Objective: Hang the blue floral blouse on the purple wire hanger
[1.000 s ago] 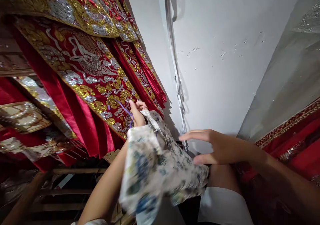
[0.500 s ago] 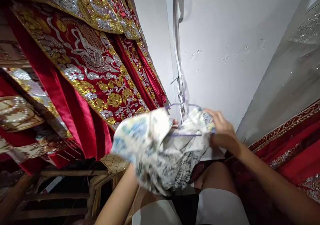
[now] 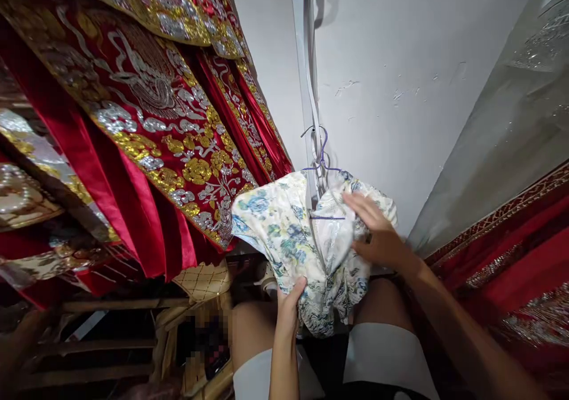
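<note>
Left hand (image 3: 290, 305) pinches lower front of white, blue-floral cloth garment (image 3: 282, 225), thumb outside, fingers hidden behind, seemingly steadying it. Right hand (image 3: 377, 237) spread, blurred, at garment's open neck. Thin purple hanger (image 3: 325, 139) inside garment, likely keeping shoulders wide. Translucent plastic sheeting (image 3: 493, 109) near red sequined fabric (image 3: 528, 255); whether enclosing it, cannot tell.

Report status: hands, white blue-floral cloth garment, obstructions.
Left hand gripping garment low; right hand by its opening. Garment on thin purple hanger. Nothing visibly blocking hands.
</note>
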`<state>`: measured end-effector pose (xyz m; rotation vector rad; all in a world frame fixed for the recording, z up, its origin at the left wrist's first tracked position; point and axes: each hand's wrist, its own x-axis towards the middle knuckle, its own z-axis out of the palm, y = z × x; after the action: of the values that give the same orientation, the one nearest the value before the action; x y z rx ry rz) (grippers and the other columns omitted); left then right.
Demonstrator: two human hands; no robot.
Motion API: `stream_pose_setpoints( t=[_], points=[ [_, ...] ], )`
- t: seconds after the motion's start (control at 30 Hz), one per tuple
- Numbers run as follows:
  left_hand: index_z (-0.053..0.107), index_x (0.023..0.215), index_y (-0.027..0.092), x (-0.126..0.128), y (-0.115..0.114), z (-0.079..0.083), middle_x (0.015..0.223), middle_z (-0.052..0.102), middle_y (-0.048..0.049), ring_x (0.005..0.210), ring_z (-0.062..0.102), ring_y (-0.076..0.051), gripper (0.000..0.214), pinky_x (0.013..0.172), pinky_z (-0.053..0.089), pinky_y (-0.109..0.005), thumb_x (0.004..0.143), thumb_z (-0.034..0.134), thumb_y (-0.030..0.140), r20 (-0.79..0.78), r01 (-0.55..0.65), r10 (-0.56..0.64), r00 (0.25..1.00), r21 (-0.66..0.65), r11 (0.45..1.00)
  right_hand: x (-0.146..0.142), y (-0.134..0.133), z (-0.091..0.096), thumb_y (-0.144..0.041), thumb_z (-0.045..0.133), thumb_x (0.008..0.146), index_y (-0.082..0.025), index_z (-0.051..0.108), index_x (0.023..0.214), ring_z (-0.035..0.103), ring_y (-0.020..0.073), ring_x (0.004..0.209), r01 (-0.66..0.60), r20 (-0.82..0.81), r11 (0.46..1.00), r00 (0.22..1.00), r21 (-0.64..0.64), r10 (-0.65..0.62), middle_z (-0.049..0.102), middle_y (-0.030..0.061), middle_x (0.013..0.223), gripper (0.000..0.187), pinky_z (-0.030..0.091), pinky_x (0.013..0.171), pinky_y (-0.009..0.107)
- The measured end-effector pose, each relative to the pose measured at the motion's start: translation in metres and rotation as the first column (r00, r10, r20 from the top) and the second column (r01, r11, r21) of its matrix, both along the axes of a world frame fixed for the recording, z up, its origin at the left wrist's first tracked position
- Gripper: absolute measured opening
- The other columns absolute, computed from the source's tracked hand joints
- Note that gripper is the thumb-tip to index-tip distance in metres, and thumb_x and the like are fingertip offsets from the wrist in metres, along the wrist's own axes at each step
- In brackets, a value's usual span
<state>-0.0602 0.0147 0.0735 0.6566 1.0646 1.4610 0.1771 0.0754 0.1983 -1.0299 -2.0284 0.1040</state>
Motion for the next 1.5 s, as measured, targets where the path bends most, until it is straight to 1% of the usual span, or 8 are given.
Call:
stream_pose_setpoints(
  t=[0.1, 0.2, 0.3, 0.73, 1.1, 1.27, 1.33, 1.5],
  points=[
    [0.068, 0.130, 0.024, 0.011, -0.011, 0.002, 0.124, 0.075, -0.0126, 0.129, 0.064, -0.035, 0.078, 0.115, 0.045, -0.046, 0.059, 0.093, 0.042, -0.023, 0.047, -0.048, 0.999, -0.019, 0.999, -0.013, -0.027, -0.050, -0.033, 0.064, 0.092, -0.031, 0.061, 0.137, 0.053, 0.0333, 0.139, -0.158, -0.294, 0.981, 0.949, -0.115, 0.118, 0.059, 0.0092, 0.148, 0.046, 0.045, 0.114, 0.054],
    [0.067, 0.130, 0.023, 0.017, -0.013, 0.005, 0.123, 0.075, -0.0142, 0.129, 0.063, -0.036, 0.079, 0.118, 0.042, -0.049, 0.058, 0.094, 0.042, -0.034, 0.088, -0.089, 0.995, -0.019, 0.996, -0.035, -0.045, -0.095, -0.040, 0.067, 0.090, -0.026, 0.069, 0.114, 0.070, 0.0312, 0.108, 0.024, -0.650, 0.965, 0.735, -0.260, -0.193, 0.074, 0.0110, 0.115, 0.028, 0.059, 0.092, 0.048],
    [0.068, 0.130, 0.023, 0.018, -0.013, 0.005, 0.123, 0.075, -0.0139, 0.128, 0.064, -0.035, 0.076, 0.117, 0.043, -0.049, 0.061, 0.093, 0.042, -0.040, 0.109, -0.109, 0.993, 0.000, 0.994, -0.056, -0.052, -0.115, -0.045, 0.075, 0.083, -0.023, 0.070, 0.092, 0.071, 0.0280, 0.082, -0.079, -0.700, 0.904, 0.661, -0.421, -0.269, 0.075, 0.0082, 0.086, 0.024, 0.060, 0.075, 0.041],
    [0.070, 0.126, 0.022, 0.031, -0.018, 0.012, 0.126, 0.074, -0.0121, 0.129, 0.064, -0.033, 0.069, 0.116, 0.045, -0.044, 0.063, 0.091, 0.041, -0.053, 0.073, -0.073, 0.996, -0.009, 0.997, -0.054, -0.054, -0.111, -0.046, 0.079, 0.076, -0.022, 0.061, 0.109, 0.071, 0.0252, 0.072, -0.158, -0.723, 0.847, 0.613, -0.508, -0.319, 0.073, 0.0056, 0.078, 0.045, 0.057, 0.067, 0.037],
    [0.069, 0.113, 0.013, 0.010, -0.007, -0.005, 0.116, 0.073, -0.0164, 0.120, 0.065, -0.036, 0.062, 0.108, 0.048, -0.048, 0.065, 0.088, 0.047, -0.215, -0.096, 0.087, 0.973, -0.030, 0.995, -0.052, -0.064, -0.115, -0.032, 0.074, 0.086, -0.021, 0.064, 0.107, 0.067, 0.0199, 0.071, 0.085, -0.733, 0.939, 0.603, -0.335, -0.316, 0.074, 0.0051, 0.083, 0.026, 0.055, 0.067, 0.034],
    [0.053, 0.133, 0.023, 0.025, -0.011, -0.013, 0.140, 0.055, -0.0132, 0.130, 0.053, -0.028, 0.060, 0.110, 0.042, -0.044, 0.080, 0.079, 0.033, -0.434, -0.492, 0.688, 0.582, 0.486, 0.722, -0.052, -0.066, -0.115, -0.025, 0.076, 0.085, -0.023, 0.063, 0.099, 0.069, 0.0200, 0.068, 0.043, -0.760, 0.958, 0.600, -0.283, -0.251, 0.076, 0.0034, 0.080, 0.020, 0.055, 0.063, 0.032],
    [0.057, 0.125, 0.024, 0.039, -0.017, -0.013, 0.130, 0.058, -0.0103, 0.124, 0.056, -0.025, 0.045, 0.108, 0.044, -0.041, 0.085, 0.075, 0.026, -0.467, -0.356, 0.707, 0.532, 0.634, 0.686, -0.055, -0.066, -0.116, -0.024, 0.078, 0.083, -0.023, 0.062, 0.096, 0.070, 0.0203, 0.066, -0.008, -0.763, 0.960, 0.609, -0.279, -0.217, 0.077, 0.0035, 0.079, 0.021, 0.055, 0.060, 0.032],
    [0.064, 0.105, 0.021, 0.065, -0.016, -0.011, 0.101, 0.065, -0.0062, 0.097, 0.064, -0.020, 0.013, 0.089, 0.052, -0.033, 0.093, 0.065, 0.023, -0.608, -0.001, 0.404, 0.684, 0.553, 0.833, -0.065, -0.067, -0.113, -0.024, 0.078, 0.082, -0.024, 0.062, 0.092, 0.072, 0.0201, 0.066, -0.093, -0.778, 0.954, 0.604, -0.284, -0.173, 0.077, 0.0027, 0.077, 0.019, 0.057, 0.060, 0.031]
  ],
)
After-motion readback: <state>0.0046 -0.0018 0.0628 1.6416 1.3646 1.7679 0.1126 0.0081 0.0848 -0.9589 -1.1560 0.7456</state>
